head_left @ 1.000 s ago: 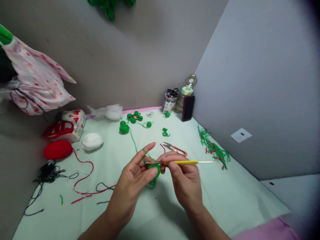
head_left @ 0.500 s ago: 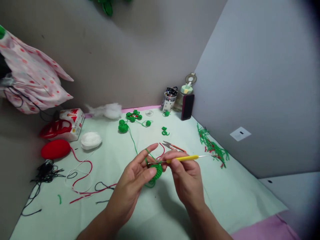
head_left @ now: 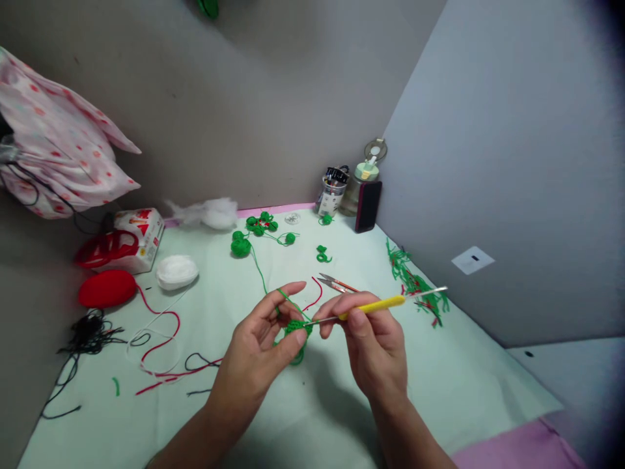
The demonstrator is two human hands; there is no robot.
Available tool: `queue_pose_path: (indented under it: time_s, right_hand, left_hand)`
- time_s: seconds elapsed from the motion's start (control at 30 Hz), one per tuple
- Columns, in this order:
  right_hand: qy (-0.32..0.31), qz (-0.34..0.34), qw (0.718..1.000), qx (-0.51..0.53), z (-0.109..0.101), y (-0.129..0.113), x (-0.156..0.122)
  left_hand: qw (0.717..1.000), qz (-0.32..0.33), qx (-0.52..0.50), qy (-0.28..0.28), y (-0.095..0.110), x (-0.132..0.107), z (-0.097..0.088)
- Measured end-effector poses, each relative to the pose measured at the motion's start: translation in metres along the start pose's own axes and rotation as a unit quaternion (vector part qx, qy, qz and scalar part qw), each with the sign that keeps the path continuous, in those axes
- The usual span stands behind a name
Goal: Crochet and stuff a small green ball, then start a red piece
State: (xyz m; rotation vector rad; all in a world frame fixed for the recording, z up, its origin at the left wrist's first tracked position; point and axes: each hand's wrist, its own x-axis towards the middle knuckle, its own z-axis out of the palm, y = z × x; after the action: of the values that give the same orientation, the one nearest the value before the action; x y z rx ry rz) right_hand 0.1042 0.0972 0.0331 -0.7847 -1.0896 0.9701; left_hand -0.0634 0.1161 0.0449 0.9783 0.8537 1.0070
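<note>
My left hand (head_left: 261, 348) pinches a small green crochet piece (head_left: 297, 329) between thumb and fingers. Green yarn (head_left: 260, 270) runs from a green yarn ball (head_left: 240, 245) and wraps round my raised left index finger. My right hand (head_left: 374, 345) is closed on the yellow handle of a crochet hook (head_left: 375, 306), held like a pen. The hook's thin metal tip meets the top edge of the green piece, where the yarn comes in. Part of the piece is hidden behind my left thumb. Just beyond my hands lie thread snips (head_left: 336, 282), partly covered by my right fingers.
At the left are a red yarn ball (head_left: 107, 288), a white yarn ball (head_left: 176, 271), tangled black cord (head_left: 90, 333) and a box (head_left: 141, 238). Green and red yarn scraps (head_left: 415, 283) lie at right. A pen cup (head_left: 331, 195), bottle (head_left: 351, 195) and phone (head_left: 368, 206) stand at the back.
My right hand has shifted slightly right, and the hook is now tilted with its back end higher. The green piece has turned in my left fingers, showing more of its edge.
</note>
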Motion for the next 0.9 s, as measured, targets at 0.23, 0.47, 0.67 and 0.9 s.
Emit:
queue_pose_path:
  time_s: [0.23,0.47,0.67,0.9]
  right_hand:
    - [-0.037,-0.102,0.988,-0.111,-0.002,-0.004,-0.006]
    - [-0.105,-0.239,0.931,-0.257,-0.001,-0.009,-0.007]
    - [-0.105,-0.305,0.878,-0.355,-0.004,-0.003,-0.021]
    - [-0.086,-0.327,0.862,-0.379,0.001,-0.001,-0.021]
  left_hand:
    - [0.997,0.041,0.066,0.021,-0.003,0.000,-0.003]
    - [0.929,0.266,0.250,0.062,-0.007,-0.002,-0.003]
    - [0.912,0.296,0.275,0.075,-0.010,-0.006,-0.001]
    - [0.944,0.239,0.215,0.080,-0.016,-0.011,0.006]
